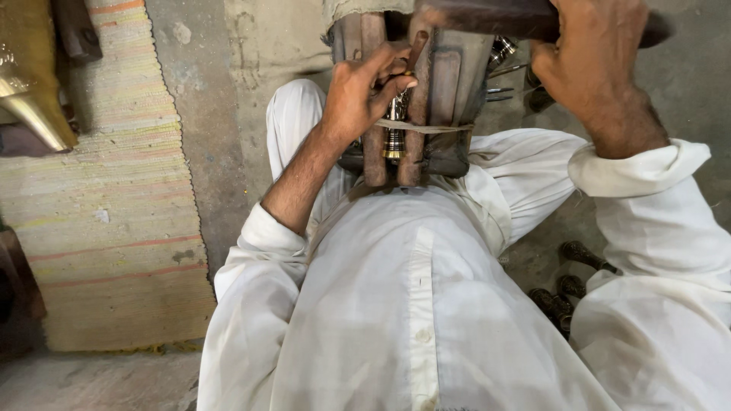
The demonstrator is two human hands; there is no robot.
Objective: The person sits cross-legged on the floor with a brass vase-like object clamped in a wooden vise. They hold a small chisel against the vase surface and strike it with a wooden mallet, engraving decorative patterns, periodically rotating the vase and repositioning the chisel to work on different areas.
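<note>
Your left hand (364, 91) pinches the small turned brass piece (394, 129), which stands upright in the slot of the dark wooden clamp block (442, 84) bound with a cord (426, 127) between your knees. Your right hand (590, 57) closes around the dark wooden bar (487, 15) lying across the block's top. The striped woven mat (106, 198) lies on the floor to your left.

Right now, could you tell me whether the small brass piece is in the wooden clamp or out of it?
In: the brass piece sits between the wooden clamp bars, steadied by the left hand.
</note>
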